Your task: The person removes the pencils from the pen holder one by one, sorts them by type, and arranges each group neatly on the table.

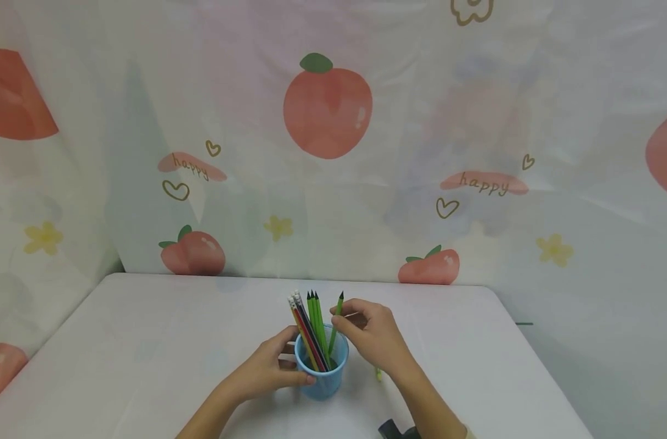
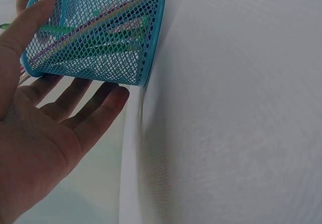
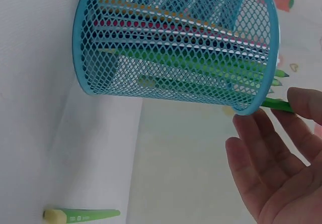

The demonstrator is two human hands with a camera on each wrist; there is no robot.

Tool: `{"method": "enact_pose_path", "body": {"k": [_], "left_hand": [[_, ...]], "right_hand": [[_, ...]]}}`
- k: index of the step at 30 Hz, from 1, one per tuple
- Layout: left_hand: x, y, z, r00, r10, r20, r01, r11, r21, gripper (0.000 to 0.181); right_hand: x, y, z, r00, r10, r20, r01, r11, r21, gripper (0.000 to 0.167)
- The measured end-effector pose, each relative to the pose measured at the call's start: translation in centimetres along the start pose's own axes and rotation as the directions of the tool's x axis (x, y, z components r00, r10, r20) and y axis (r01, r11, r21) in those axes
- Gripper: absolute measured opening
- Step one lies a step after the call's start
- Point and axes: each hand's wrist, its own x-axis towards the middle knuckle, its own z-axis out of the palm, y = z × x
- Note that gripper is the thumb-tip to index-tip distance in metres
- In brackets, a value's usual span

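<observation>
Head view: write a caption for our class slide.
Left hand holds a blue cup of pencils; right hand pinches a green pencil near its tip.

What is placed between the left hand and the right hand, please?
In the head view, the blue mesh cup with pencils stands between them; the left hand holds the cup, the right hand pinches a green pencil.

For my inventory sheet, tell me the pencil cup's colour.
The pencil cup is blue, with a mesh wall; the right wrist view shows it best.
</observation>
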Motion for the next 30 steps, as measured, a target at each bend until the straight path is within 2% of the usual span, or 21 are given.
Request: {"method": "enact_pose_path", "body": {"k": [11,24,30], "left_hand": [[0.2,0.0,0.0,1.0,-0.016,-0.004,0.016,1.0,-0.001,0.08],[0.2,0.0,0.1,1.0,-0.026,-0.009,0.026,1.0,0.002,0.079],[0.1,0.1,0.0,0.999,-0.033,-0.011,0.033,0.999,0.001,0.078]], "right_hand": [[0.2,-0.3,-1.1,0.999,-0.023,0.024,0.019,0.99,0.14,0.016],[0.2,-0.4,-2.2,0.998,-0.064,0.003,0.06,0.953,0.296,0.017],[0.3,-0.1,-2.3,0.998,-0.053,-0.027,0.059,0.939,0.339,0.019]]}}
